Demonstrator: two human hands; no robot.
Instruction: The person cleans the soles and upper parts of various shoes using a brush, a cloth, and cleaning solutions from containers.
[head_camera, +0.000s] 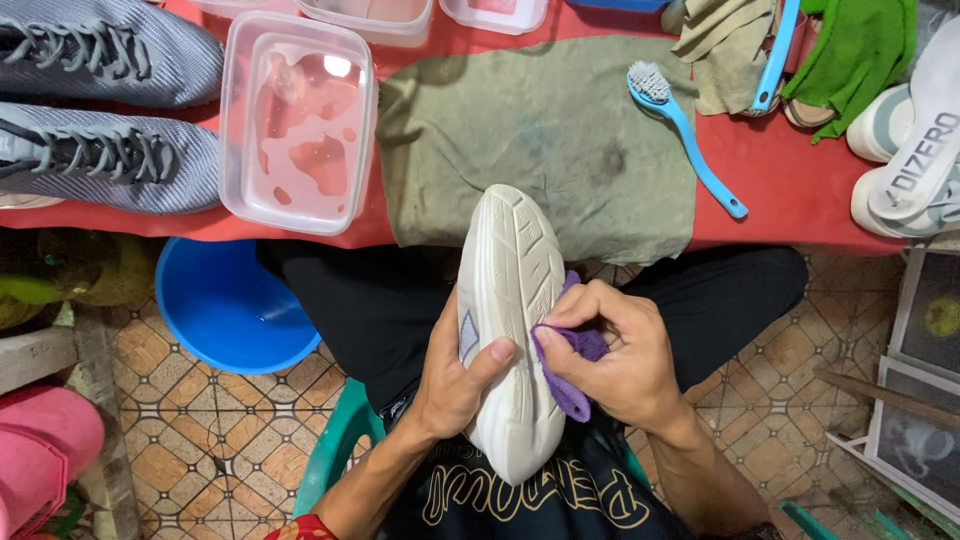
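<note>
Here the left hand (455, 375) cradled a white shoe (512, 320) sole-up over the lap, its grip wrapped round the shoe's side with the thumb lying across the tread near the heel. The right hand (625, 360) had its grip pinched on a purple cloth (568, 365), pressed against the edge of the sole about midway along. By the look of it, the step in hand was wiping the sole, and the heel half seemed the part under work; the next move would likely call for dragging the cloth along the grooves while the left hand kept the shoe from twisting, and the thumb lay right across that path. The toe rested on, or just above, an olive towel (545, 135) spread on the red desk (790, 190); which of the two could not be told. Beside the towel lay a blue brush (685, 135), bristles toward the far edge, close to the right hand's reach. On the other side stood a clear tub (298, 120) with a film of water, and beyond it a pair of grey sneakers (100, 100). A blue basin (225, 305) sat on the tiled floor under the desk's edge. Farthest off were a green cloth (860, 50) and white sandals (915, 150) at the right corner.
</note>
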